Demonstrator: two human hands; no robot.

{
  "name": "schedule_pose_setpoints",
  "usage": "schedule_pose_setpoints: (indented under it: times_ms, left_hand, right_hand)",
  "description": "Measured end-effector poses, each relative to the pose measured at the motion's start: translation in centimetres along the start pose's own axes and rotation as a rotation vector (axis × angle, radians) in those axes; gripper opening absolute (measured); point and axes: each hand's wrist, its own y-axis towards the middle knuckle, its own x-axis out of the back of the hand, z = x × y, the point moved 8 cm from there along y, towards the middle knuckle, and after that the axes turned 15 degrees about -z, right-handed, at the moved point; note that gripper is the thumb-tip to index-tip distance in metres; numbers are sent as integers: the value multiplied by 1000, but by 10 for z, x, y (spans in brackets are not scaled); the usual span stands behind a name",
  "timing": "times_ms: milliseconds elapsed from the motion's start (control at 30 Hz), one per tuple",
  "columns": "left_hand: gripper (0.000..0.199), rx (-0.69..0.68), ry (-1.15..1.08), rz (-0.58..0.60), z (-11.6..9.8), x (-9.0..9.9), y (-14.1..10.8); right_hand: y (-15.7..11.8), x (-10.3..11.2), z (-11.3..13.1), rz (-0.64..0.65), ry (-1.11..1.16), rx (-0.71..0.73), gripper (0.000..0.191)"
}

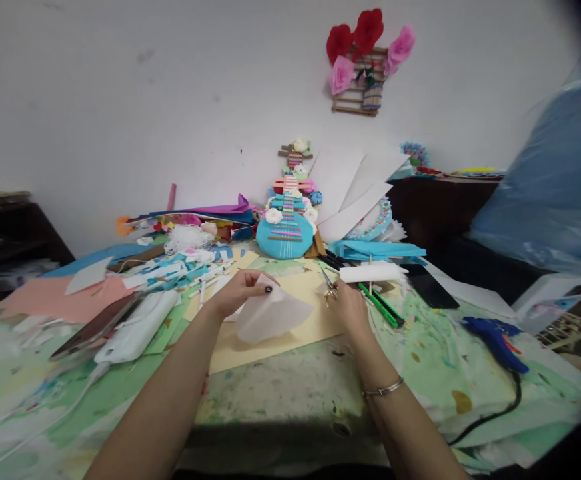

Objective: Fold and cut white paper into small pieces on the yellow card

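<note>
My left hand (243,291) pinches a thin, translucent white sheet of paper (273,313) by its upper edge, the thumb on its front. The sheet hangs loosely over a cream-coloured paper sheet (328,313) on the table. To the right, my right hand (348,303) is closed on a pair of small scissors (329,285), whose blades point up and away from me. The scissors are apart from the white sheet. Just beyond my right hand lie a green cutter (381,307) and a white paper roll (370,271) crossed by a thin stick.
A blue paper instrument model (285,233) leans at the wall. Paper scraps (183,270), a phone (95,325) and a white power strip (135,330) lie at left. Another phone (430,287) and a blue glue gun (498,340) with a black cord are at right.
</note>
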Motion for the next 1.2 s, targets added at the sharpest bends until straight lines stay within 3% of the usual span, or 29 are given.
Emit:
schedule_pose_setpoints:
  times_ms: [167,233,300,367,467,533,633,733,833,1000,1100,1200]
  left_hand:
    - [30,11,-27,-38,-1,1,0]
    - [31,18,-42,-48,-2,1,0]
    - [33,35,-48,-52,-1,0,-1]
    - [37,54,-43,-61,0,-1,-1]
    - [43,104,-59,-109,5,2,2]
    - [44,152,-132,-227,10,12,6]
    - [45,269,-307,-359,20,22,7]
    - [58,312,-395,-199,20,1,4]
    - [78,202,-338,-84,12,-20,-1]
    - [102,96,-336,-279,9,-12,3]
    - [94,227,-412,-386,23,-4,5]
    - [88,440,-402,-283,38,-18,0]
  right_hand:
    - [0,2,-1,19,-62,24,24]
    - [-1,10,6,-50,87,33,26]
    - [-6,17,21,-77,419,102,29]
    - [-16,16,44,46,778,221,29]
    - [-30,3,66,274,954,310,18]
    - [-28,-6,61,312,1039,170,17]
    - [-18,-16,41,258,1262,-189,24]
    - [-14,-20,28,194,1412,-415,41]
    - [-12,-19,27,169,1461,-443,51]
    - [-11,-16,26,126,1536,-470,60]
    - [-11,-15,29,134,1621,-482,68]
    - [-11,-14,34,172,1670,-465,72]
